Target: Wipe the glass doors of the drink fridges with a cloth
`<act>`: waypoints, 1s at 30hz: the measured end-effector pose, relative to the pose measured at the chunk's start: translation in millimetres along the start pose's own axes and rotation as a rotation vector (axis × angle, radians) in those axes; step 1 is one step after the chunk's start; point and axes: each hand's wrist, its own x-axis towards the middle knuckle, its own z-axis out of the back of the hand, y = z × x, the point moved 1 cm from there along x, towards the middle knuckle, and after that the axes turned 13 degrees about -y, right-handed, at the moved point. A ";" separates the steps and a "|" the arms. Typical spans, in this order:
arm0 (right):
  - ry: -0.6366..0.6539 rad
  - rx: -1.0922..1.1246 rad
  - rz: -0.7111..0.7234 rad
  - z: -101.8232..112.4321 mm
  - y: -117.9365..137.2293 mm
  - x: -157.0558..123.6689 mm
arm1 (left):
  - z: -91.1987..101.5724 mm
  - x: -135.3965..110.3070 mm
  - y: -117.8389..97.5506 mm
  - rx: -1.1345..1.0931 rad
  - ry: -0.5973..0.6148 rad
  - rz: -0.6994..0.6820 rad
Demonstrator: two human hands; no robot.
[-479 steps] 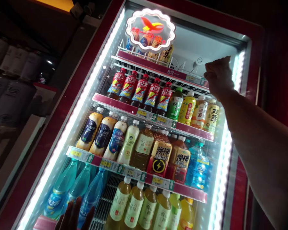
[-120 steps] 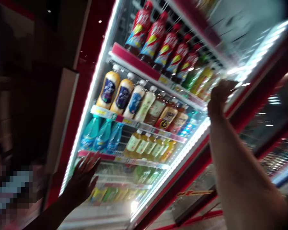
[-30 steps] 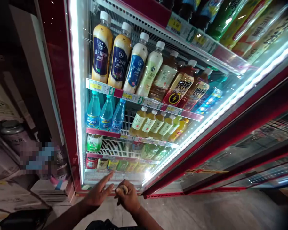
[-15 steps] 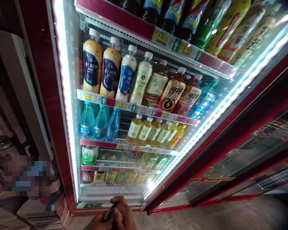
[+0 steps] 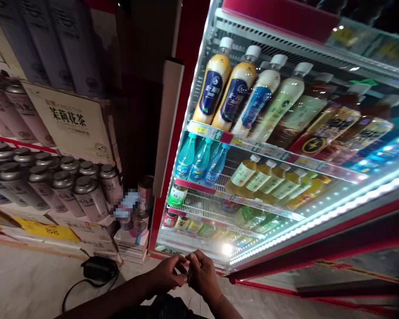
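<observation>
The left hand and right hand met fingertip to fingertip, pinched on something too small to identify, low before the fridge door. Working it well probably meant steady, close fingers. Both forearms reached forward from the near edge, wrists bent inward. A black adapter lay left on the floor.

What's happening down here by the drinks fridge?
A person stands at a lit drinks cooler whose shelves hold rows of bottles. Both hands are brought together low in front of its bottom edge: the left hand and the right hand meet at the fingertips and seem to work at something small between them, too small and dark to identify. To the left, grey tins are stacked on display.
</observation>
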 end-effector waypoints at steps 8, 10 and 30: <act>0.186 -0.380 0.116 -73.5 31.1 2.5 | 89.9 -20.6 4.2 0.402 -0.335 -0.319; 0.066 -0.609 0.368 -69.1 52.0 5.5 | 100.4 -23.7 -15.3 0.643 -0.448 -0.469; 0.120 -1.025 0.535 -86.0 100.0 -12.3 | 136.4 -24.8 -79.8 0.974 -0.383 -0.853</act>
